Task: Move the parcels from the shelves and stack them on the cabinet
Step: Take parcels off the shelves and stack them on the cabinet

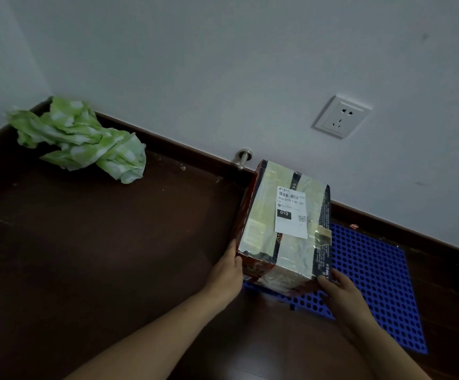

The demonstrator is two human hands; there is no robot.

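A taped cardboard parcel [283, 229] with a white shipping label reading 010 stands between my hands, low over a blue perforated mat [373, 275]. My left hand [227, 272] grips its near left corner, thumb on the front face. My right hand [341, 294] holds the near right bottom corner, fingers curled against the side. Whether the parcel touches the mat is hidden by the box itself. No shelf or cabinet shows in this view.
The floor [99, 256] is dark brown wood, meeting a white wall. A crumpled green-and-white cloth [83, 138] lies in the far left corner. A metal door stopper [243, 157] sticks out at the skirting behind the parcel, and a wall socket [341, 116] is above right.
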